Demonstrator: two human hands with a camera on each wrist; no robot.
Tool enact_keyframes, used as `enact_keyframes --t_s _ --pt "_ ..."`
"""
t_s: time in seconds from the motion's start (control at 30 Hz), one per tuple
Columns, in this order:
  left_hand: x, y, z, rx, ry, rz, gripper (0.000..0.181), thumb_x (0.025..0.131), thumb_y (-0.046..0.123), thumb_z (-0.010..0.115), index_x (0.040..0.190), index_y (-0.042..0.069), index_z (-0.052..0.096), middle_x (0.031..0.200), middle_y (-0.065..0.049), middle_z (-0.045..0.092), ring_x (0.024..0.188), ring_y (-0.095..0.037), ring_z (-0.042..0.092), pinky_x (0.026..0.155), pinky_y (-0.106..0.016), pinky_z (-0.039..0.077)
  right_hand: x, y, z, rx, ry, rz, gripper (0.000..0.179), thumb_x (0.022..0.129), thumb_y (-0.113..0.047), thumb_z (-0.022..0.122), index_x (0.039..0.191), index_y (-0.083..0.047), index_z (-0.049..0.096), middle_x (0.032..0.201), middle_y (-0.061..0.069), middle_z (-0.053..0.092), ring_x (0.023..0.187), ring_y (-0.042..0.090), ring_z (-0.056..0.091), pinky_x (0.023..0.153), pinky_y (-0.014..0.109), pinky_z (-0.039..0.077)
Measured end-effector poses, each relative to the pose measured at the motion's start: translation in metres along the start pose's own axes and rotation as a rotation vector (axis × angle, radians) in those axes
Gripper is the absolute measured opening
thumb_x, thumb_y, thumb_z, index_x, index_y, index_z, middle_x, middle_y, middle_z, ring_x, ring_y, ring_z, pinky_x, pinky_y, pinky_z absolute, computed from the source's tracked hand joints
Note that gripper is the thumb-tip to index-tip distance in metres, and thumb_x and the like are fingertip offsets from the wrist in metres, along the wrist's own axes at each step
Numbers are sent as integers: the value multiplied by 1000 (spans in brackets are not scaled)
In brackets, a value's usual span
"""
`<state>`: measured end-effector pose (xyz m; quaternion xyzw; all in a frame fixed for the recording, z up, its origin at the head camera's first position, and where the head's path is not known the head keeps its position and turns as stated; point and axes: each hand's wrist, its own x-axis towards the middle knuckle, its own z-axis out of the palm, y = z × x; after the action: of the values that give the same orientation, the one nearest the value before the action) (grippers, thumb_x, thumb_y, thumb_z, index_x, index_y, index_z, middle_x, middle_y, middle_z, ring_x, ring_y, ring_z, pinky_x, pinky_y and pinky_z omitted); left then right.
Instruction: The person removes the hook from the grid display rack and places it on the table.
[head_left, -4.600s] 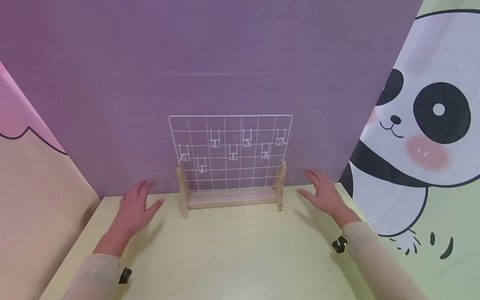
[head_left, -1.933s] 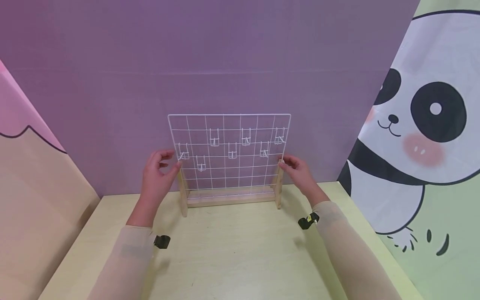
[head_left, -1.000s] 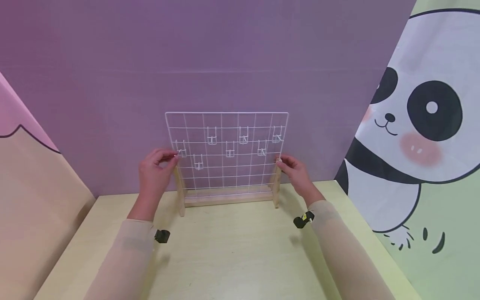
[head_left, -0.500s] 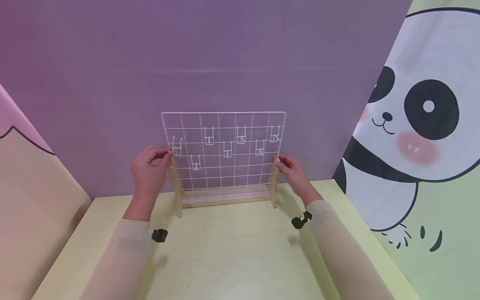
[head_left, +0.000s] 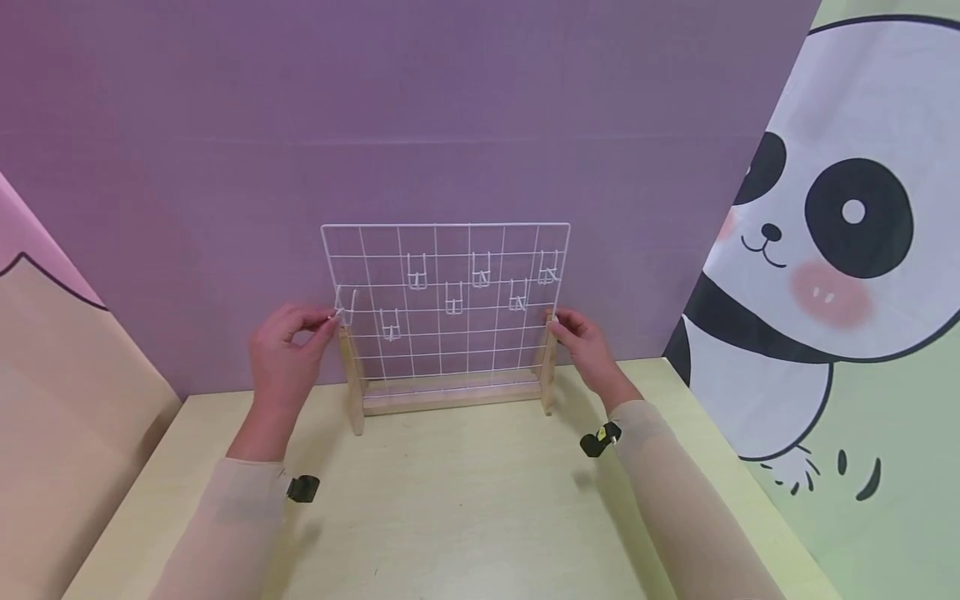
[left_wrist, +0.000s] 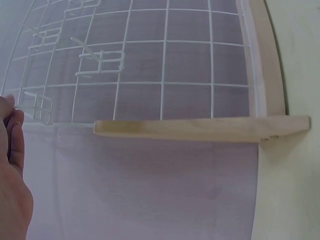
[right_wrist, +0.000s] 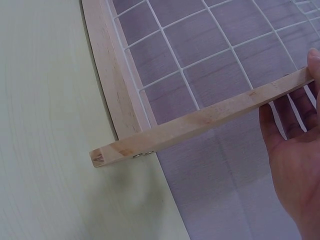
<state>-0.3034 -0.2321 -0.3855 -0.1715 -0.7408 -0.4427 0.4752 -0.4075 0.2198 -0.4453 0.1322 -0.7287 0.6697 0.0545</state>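
Note:
A white wire grid panel stands upright in a wooden stand near the table's back. At the panel's left edge my left hand pinches the prong of a white wire display hook between thumb and finger. That hook overlaps the grid in both views; whether it still touches the wires I cannot tell. My right hand grips the top of the right wooden post, thumb in front and fingers behind. Several other hooks, one being a lower-left hook, hang on the grid.
The left wooden post stands just below my left hand. A pale wooden table extends in front of the stand. Close behind is a purple backdrop, with a panda picture on the right.
Both hands came in from beside the stand. My right hand took hold of the right post. My left hand pinched the leftmost hook, raised it, then moved it left and down.

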Motion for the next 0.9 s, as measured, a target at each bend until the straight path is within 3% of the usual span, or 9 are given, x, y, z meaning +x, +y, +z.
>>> enact_keyframes --t_s 0.43,0.67,0.9 --pt "-28 -9 -15 44 -93 -2 16 86 -16 87 96 -3 84 93 -15 78 90 14 63 74 -4 49 0 3 1 -3 11 -15 36 114 -19 66 143 2 65 143 14 70 125 17 63 114 36 48" --pt "-48 -20 -15 54 -155 13 23 82 -21 86 95 -2 83 92 -12 77 90 14 61 74 -3 50 1 6 0 -18 11 -5 37 114 -22 66 144 -2 67 144 14 69 129 22 61 120 46 45" --pt "-62 -24 -12 78 -226 -15 26 82 -20 87 96 1 82 93 -9 77 89 11 61 74 -3 49 -1 2 0 -19 8 6 38 114 -26 66 145 -5 67 144 14 68 135 27 59 125 51 42"
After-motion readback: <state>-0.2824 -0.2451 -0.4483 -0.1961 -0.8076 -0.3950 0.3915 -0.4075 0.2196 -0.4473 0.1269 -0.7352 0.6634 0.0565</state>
